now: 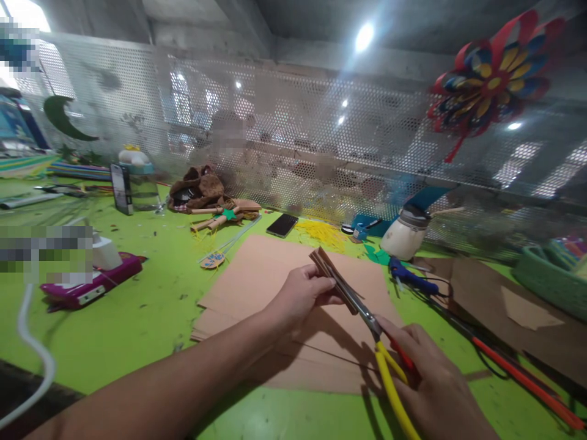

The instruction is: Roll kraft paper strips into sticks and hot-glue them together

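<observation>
My left hand [305, 296] pinches a narrow folded stack of brown paper [324, 261] between thumb and fingers, held up at a slant. In my right hand [426, 373] is a pair of scissors [386, 360] with yellow and red handles. Their metal blades lie along the paper's lower right side, touching or nearly so; I cannot tell whether they cut into it. Below both hands, several large sheets of light brown paper [257, 275] are spread in a loose pile on the green table [160, 318].
Behind the sheets lie a black phone [282, 225] and yellow paper shreds [323, 235]. A blue glue gun [413, 278], brown cardboard [481, 305] and a green basket [550, 278] are on the right. At left sits a purple power strip [94, 281] with a white cable.
</observation>
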The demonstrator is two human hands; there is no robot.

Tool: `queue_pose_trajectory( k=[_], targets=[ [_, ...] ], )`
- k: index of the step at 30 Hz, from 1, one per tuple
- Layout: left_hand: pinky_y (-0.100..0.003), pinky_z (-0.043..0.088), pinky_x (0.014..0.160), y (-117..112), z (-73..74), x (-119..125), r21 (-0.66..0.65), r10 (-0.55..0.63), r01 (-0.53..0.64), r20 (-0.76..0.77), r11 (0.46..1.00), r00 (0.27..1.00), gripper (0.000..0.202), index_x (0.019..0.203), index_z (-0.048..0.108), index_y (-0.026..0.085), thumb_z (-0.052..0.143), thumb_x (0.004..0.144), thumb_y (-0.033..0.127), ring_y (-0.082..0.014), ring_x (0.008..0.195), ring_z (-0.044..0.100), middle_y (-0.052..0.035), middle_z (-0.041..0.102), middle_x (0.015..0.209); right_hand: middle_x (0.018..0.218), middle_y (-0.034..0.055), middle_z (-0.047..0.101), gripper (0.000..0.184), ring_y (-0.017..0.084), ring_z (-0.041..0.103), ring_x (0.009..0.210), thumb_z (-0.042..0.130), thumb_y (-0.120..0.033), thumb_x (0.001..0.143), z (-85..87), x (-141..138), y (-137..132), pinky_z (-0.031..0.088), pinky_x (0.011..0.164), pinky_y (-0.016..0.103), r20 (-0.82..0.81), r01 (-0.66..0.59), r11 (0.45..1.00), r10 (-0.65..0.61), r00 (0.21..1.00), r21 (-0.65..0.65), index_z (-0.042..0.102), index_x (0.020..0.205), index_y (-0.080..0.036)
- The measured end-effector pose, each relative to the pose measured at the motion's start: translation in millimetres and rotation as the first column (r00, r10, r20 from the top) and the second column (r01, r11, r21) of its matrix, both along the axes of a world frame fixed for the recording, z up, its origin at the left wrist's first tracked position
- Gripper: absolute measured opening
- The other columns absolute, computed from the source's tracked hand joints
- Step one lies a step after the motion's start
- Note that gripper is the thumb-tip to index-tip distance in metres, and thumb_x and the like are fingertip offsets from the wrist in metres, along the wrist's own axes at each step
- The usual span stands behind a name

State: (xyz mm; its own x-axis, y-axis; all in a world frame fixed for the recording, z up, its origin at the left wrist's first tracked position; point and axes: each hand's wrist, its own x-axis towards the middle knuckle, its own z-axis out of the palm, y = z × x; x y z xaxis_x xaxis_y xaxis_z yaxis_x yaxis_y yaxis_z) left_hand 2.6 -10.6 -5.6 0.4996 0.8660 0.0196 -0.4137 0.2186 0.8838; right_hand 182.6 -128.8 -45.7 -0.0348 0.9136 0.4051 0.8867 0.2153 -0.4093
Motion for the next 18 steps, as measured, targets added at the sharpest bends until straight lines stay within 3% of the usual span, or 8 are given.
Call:
queue_pose_trajectory(
  k=[12,18],
  targets=[
    [-0.033,0.051,0.071,-0.2,1.4,0.8,0.002,-0.009,0.009,0.002,1.0,1.0,0.005,0.071,0.056,0.009,0.055,0.069,0.005,-0.0174,0.065,0.065,-0.0076,0.064,0.072,0.078,0.0026,0.053,0.05,0.017,0.057,0.066,0.054,-0.019,0.079,-3.2,6.6,0.4,0.047,0.06,0.026,0.1,-0.015,1.0,0.016,0.995,-0.016,0.047,0.128,-0.021],
    [-0.032,0.052,0.07,-0.2,0.6,0.5,-0.006,-0.021,0.021,-0.007,1.0,1.0,0.005,0.072,0.057,0.009,0.056,0.069,0.005,-0.0159,0.064,0.064,-0.0073,0.065,0.073,0.079,0.0033,0.052,0.049,0.018,0.055,0.067,0.05,-0.02,0.08,-6.1,2.7,0.0,0.046,0.062,0.028,0.044,0.005,0.999,-0.007,0.999,0.031,0.047,0.128,-0.021]
  ],
)
